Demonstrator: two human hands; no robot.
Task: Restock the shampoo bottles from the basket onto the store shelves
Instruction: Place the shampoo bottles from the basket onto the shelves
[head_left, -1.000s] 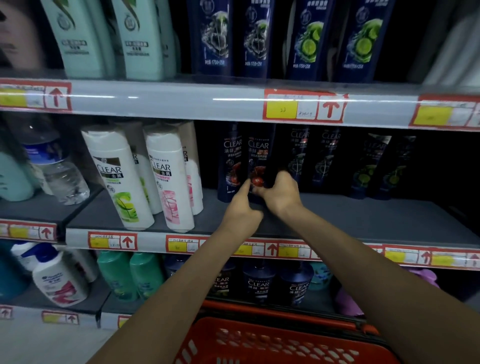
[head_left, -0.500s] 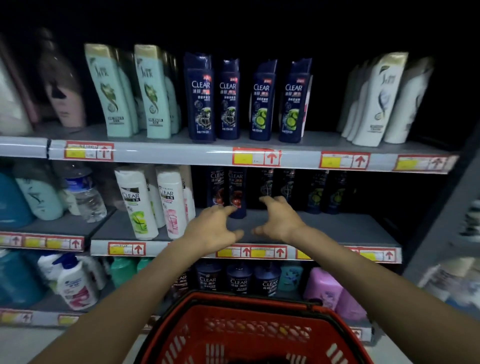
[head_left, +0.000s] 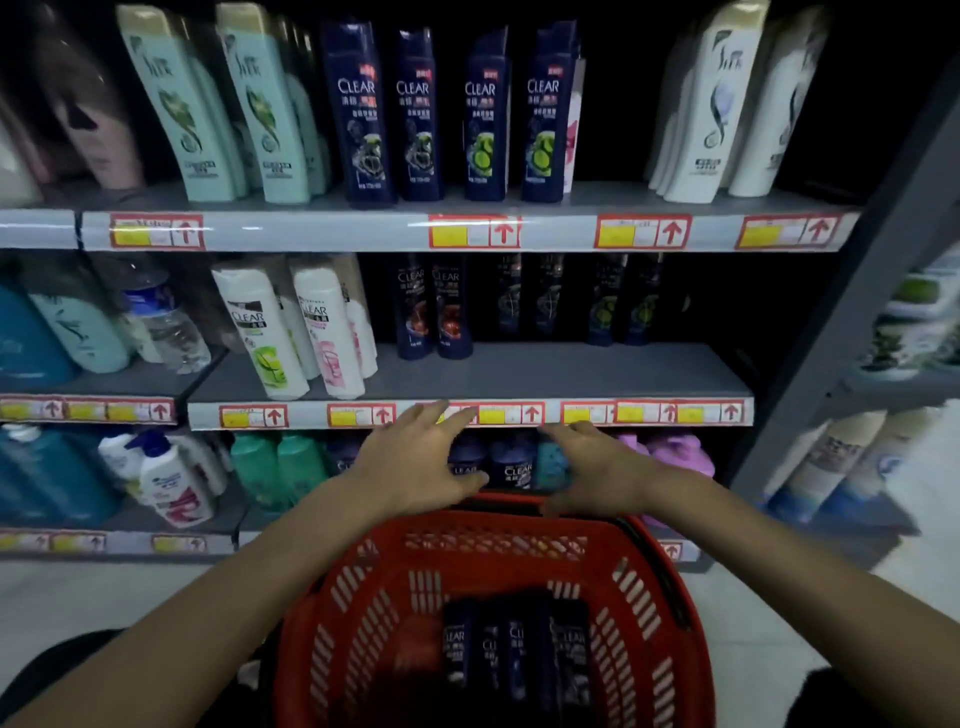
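The left hand (head_left: 415, 460) hangs in front of the edge of the middle shelf (head_left: 597, 376), its fingers (head_left: 447, 415) spread wide and straight, holding nothing. Just to its right, the right hand (head_left: 597, 470) hovers the same way near the far rim of the red basket (head_left: 353, 582), fingers loosely spread and empty.

The shampoo bottles (head_left: 514, 649) lie in the bottom of the basket, below both hands and well apart from every fingertip. They are dark, packed side by side, with "CLEAR" on their labels.

On the middle shelf, white CLEAR bottles (head_left: 260, 332) stand at the left, one with a green patch and one pink. Dark CLEAR bottles (head_left: 434, 306) stand further right, set back and untouched.

The top shelf (head_left: 311, 231) carries mint-green bottles (head_left: 176, 104), then four navy bottles (head_left: 363, 114) reading "CLEAR", then tall white bottles (head_left: 711, 104). Yellow price tags (head_left: 472, 232) with red arrows line the shelf edges, their print too blurred to read.
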